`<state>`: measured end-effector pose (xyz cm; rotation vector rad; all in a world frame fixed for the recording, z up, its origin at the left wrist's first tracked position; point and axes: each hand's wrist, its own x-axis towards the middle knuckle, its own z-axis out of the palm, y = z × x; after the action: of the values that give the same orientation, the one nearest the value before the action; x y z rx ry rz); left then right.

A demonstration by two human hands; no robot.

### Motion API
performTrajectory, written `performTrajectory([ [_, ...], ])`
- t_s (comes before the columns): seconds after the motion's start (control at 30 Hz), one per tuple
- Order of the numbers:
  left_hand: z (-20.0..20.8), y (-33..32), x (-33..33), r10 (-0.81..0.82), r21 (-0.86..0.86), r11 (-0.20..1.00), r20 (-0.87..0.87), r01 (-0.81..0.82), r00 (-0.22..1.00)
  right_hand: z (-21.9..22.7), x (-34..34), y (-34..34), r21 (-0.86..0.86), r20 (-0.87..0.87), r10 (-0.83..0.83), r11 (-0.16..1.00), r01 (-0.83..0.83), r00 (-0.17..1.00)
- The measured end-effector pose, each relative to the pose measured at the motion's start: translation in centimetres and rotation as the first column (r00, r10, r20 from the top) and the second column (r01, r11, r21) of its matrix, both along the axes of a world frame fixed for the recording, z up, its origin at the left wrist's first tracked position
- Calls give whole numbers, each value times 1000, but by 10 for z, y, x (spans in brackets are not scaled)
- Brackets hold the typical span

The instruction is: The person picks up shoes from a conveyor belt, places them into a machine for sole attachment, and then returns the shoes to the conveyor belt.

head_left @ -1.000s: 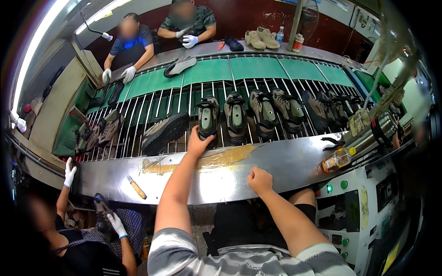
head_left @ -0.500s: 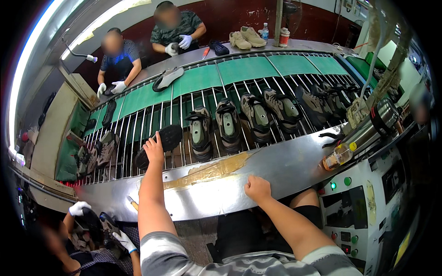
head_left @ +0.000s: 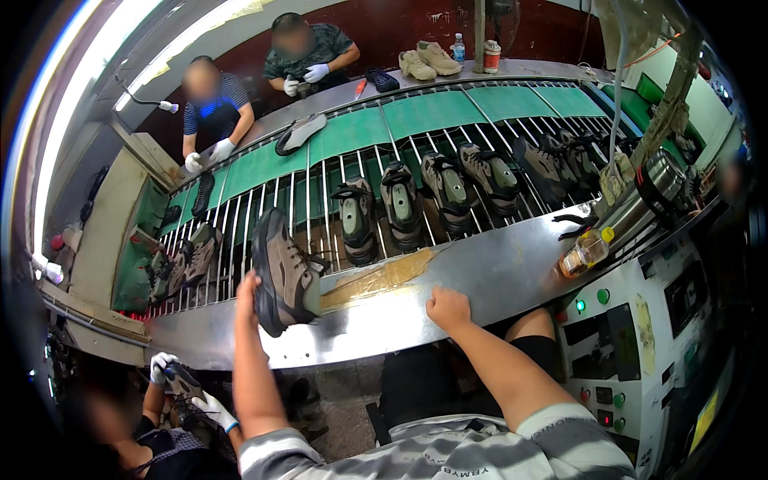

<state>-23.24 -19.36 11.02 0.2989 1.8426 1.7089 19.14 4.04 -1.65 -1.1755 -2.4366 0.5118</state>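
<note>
My left hand [head_left: 249,298] grips a brown and black hiking shoe [head_left: 282,268] by its sole, with the shoe's side turned toward me. The shoe is held up over the near edge of the roller conveyor, and my fingers are partly hidden behind it. My right hand [head_left: 449,310] is closed in a fist and rests at the front edge of the metal ledge [head_left: 488,264]. Several matching shoes stand in a row on the rollers to the right, the closest being a shoe [head_left: 355,220] with a pale green insole.
Green belt strips [head_left: 416,118] run along the far side, with a loose grey-soled shoe [head_left: 301,134] on them. Two gloved workers sit opposite; another worker [head_left: 188,392] handles a shoe at lower left. A drink bottle [head_left: 588,252] and steel flask [head_left: 652,192] stand at right.
My left hand has lifted the shoe off the rollers, drawn it toward me and turned it from sole-up to side-on. My right fist has stayed in place.
</note>
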Motion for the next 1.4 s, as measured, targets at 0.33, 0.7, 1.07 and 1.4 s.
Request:
performTrajectory([
  [0.33,-33,57,319,-636,803,588,534,-98,557,32,32,22,-816,-568,-158,240,-527,808],
  [0.7,78,156,511,-995,-239,-84,-32,967,-94,117,335,-80,-188,-775,-602,510,-839,-193],
  [1.07,-82,234,488,-840,-188,541,-66,820,539,176,573,-33,-690,-719,-588,668,280,-370],
  [1.4,-144,244,437,-527,-76,837,-380,542,760,324,664,182,-56,-178,-979,-85,995,-94],
])
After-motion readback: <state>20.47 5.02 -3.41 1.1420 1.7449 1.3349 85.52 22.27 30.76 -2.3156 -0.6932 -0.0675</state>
